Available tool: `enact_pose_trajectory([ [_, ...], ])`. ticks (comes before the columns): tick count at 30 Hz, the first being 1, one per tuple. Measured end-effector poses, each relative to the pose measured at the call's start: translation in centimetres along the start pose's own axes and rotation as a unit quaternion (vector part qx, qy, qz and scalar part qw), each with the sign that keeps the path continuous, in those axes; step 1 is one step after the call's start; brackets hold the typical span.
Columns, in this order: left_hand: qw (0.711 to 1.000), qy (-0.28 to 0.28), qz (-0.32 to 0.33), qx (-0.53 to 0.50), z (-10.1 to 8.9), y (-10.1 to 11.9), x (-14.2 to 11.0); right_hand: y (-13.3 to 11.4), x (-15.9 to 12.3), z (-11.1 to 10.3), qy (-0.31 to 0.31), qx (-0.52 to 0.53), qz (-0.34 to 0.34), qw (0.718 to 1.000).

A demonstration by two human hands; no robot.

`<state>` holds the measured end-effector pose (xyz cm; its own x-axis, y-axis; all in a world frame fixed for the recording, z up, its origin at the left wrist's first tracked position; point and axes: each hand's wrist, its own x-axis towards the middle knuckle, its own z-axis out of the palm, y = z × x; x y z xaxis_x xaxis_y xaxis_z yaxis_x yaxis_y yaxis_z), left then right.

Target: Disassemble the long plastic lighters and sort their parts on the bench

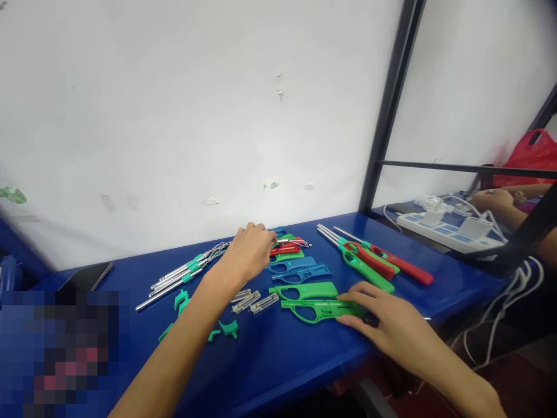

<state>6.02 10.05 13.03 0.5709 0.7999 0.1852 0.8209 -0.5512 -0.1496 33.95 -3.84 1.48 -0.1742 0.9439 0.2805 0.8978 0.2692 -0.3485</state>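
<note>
My right hand (383, 316) has its thumb and fingers around the end of an open green lighter casing half (317, 310) that lies on the blue table (261, 371). A second green casing half (313, 290) lies just behind it. Farther back, my left hand (255, 249) is closed beside red casing pieces (285, 249); a thin part with wires (298, 242) shows past its fingertips, and what it grips is hidden. Blue casing halves (304, 270) lie between the hands. Clear fuel tanks (263, 303) and green triggers (229, 328) are scattered near my left forearm.
Several metal lighter tubes (174, 276) with green collars and wires lie at the left. Assembled-looking lighters (369, 261) lie at the right. A phone (89, 276) sits at the far left. Beyond the black frame (385, 110) are a power strip (452, 232) and another person's hand (494, 200).
</note>
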Motion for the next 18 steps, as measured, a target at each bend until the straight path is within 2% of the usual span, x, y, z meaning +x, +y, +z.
enact_pose_trajectory([
  [2, 1.000, -0.010, -0.012, 0.003, 0.6, -0.8, 0.4, -0.2, 0.2, 0.0, -0.003, 0.000, -0.002, 1.000],
  [6, 0.999, -0.032, -0.026, -0.005, 3.1, -1.9, 3.4, -0.5, 0.5, 0.0, -0.015, 0.010, -0.011, 1.000],
  [11, 0.998, -0.040, -0.045, -0.002, 5.4, -1.4, 5.6, -0.3, 1.3, 0.2, -0.022, 0.006, -0.014, 1.000],
  [15, 0.998, -0.039, -0.058, 0.001, 5.9, -1.0, 6.0, 0.2, 2.3, 0.5, -0.010, 0.011, -0.027, 1.000],
  [18, 0.997, -0.021, -0.071, -0.004, 5.3, -1.8, 5.8, 0.3, 3.1, 0.7, -0.006, 0.009, -0.033, 0.999],
])
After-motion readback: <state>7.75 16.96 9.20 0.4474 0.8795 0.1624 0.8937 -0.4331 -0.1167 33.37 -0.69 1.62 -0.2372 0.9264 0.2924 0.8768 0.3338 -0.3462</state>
